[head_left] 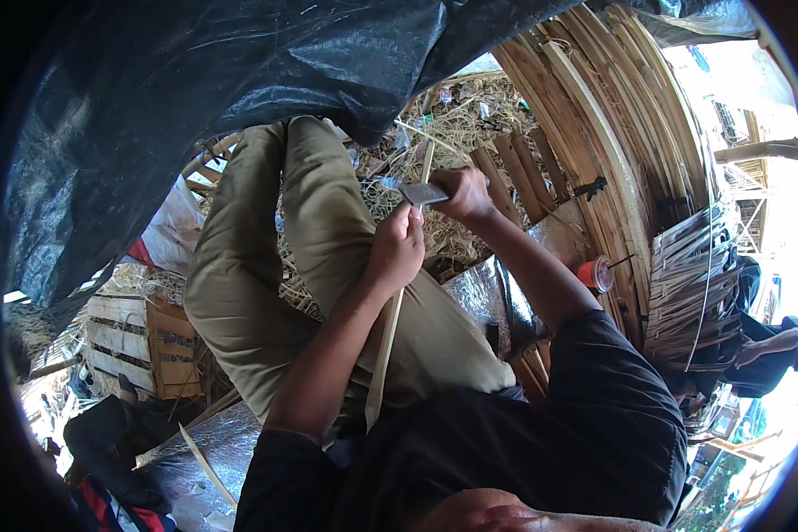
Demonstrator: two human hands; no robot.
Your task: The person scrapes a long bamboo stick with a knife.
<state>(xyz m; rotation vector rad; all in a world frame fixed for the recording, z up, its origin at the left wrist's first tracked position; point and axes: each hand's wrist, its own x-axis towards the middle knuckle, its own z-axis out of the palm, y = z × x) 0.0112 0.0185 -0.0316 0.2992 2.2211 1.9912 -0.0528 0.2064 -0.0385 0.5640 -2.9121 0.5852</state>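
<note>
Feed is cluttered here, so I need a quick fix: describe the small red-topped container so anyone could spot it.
Start at the big stack of curved bamboo slats on the right. At its lower inner edge, beside the person's right forearm, sits the small container. Its red top is the only bright red among tan slats and straw.

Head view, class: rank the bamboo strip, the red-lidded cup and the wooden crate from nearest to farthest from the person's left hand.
1. Bamboo strip: gripped in the left hand, running down across the lap.
2. Red-lidded cup: to the hand's right, beside the curved bamboo slats.
3. Wooden crate: far lower left, beyond the bent knee.
</note>
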